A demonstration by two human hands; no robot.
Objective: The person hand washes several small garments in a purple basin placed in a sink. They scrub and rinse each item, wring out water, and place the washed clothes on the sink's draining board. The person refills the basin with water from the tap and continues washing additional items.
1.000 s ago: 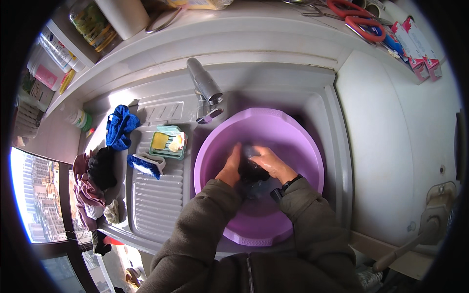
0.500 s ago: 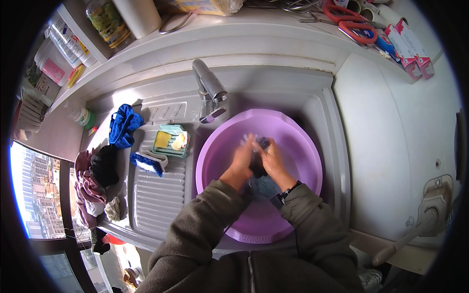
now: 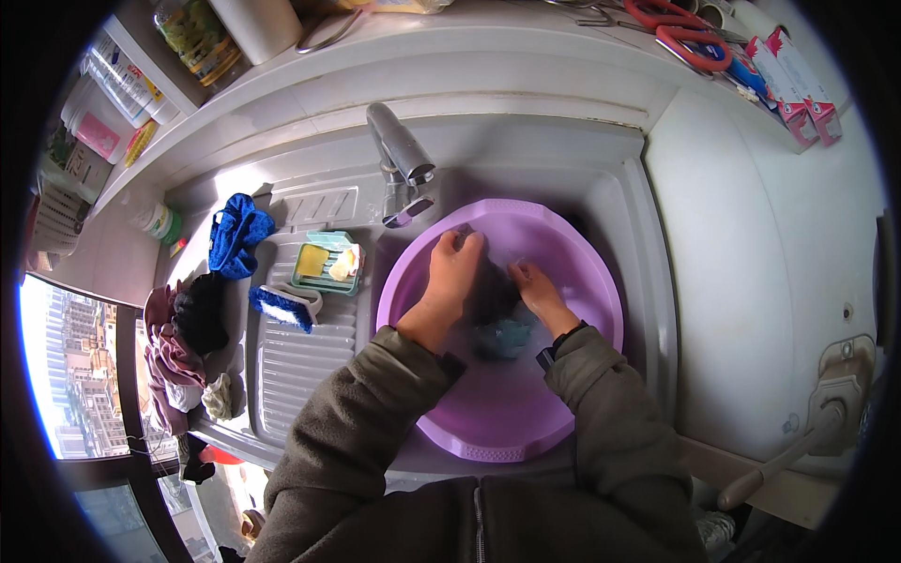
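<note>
Both my hands work inside a round purple basin (image 3: 497, 441) standing in the grey sink. A dark wet cloth (image 3: 490, 293) is stretched between them; whether it is a sock or another small garment I cannot make out. My left hand (image 3: 455, 270) grips its upper left part, fingers curled round the fabric. My right hand (image 3: 539, 287) pinches its right edge. Below the dark cloth, a greyish-blue cloth (image 3: 507, 338) lies in the cloudy water.
Beyond the basin rises a chrome faucet (image 3: 402, 155). On the ribbed drainboard are a green soap dish (image 3: 328, 263), a blue-and-white brush (image 3: 283, 308), a blue cloth (image 3: 238, 236) and a heap of dark and mauve clothes (image 3: 176, 352). Red-handled scissors (image 3: 694, 47) lie on the shelf above.
My hands were pressed together around the bunched dark cloth. Now they are apart, the left moved up and left, and the cloth is spread between them.
</note>
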